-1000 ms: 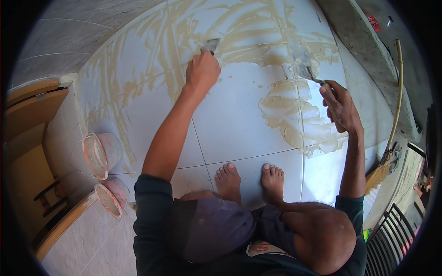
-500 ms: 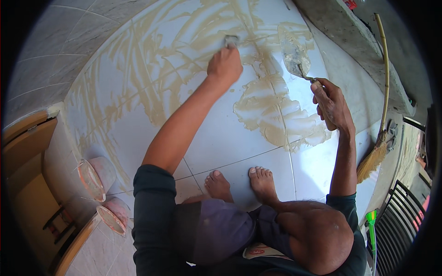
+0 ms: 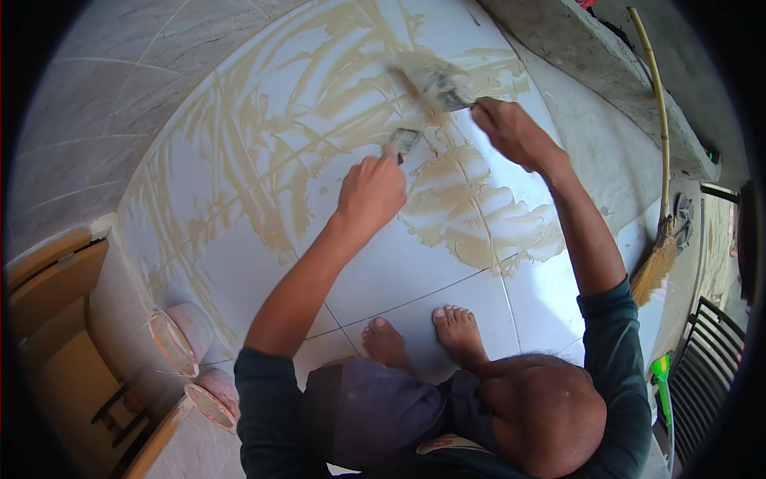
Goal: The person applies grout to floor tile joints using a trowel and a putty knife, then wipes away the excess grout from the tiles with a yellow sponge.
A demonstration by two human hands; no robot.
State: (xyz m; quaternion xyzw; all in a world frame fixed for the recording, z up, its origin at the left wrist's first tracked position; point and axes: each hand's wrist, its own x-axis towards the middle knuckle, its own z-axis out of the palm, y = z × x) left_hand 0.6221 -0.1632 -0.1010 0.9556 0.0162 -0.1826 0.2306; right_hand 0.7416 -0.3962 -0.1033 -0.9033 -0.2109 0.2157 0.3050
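Tan paste (image 3: 439, 199) lies in wide smears on the white floor (image 3: 383, 275). It covers most of the far tiles, with white streaks showing through, so that part looks well along. A patch on the right has a bumpy edge and looks less finished. The near tiles by the feet (image 3: 459, 329) have no paste, so they seem not done, if they need any.

The right hand (image 3: 515, 134) is wrapped tight around the handle of a trowel (image 3: 444, 85), which is blurry over the far paste. The left hand (image 3: 373, 191) is closed on a small scraper (image 3: 408, 141), just nearer. Whether either blade touches the floor, one cannot tell. Two buckets (image 3: 194, 329) sit at the near left.
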